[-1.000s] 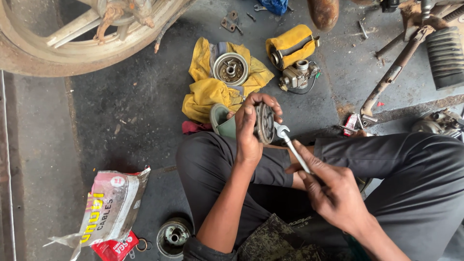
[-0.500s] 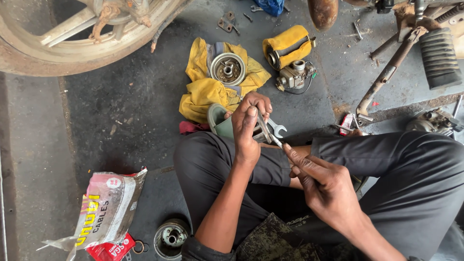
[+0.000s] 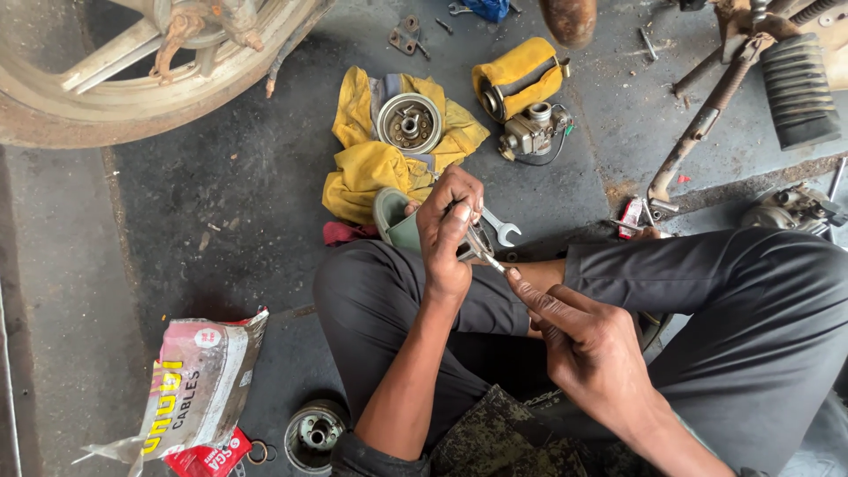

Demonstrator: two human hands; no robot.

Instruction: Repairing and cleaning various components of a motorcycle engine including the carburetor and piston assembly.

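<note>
Both your hands over your crossed legs, left hand (image 3: 449, 231) clenched on a small round metal part (image 3: 477, 240), right hand (image 3: 590, 352) grasping a silver open-ended spanner (image 3: 497, 231) pointing to eleven o'clock, yellow crumpled cloth (image 3: 371, 163) at twelve.

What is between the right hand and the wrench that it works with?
Nothing visible. The right hand grips the wrench by its handle, with the index finger laid along it. The left hand is closed around a part at the wrench's open-ended head.

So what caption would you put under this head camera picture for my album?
Seated cross-legged on a workshop floor, a person's left hand grips a small part while the right hand works an open-ended spanner on it.
</note>
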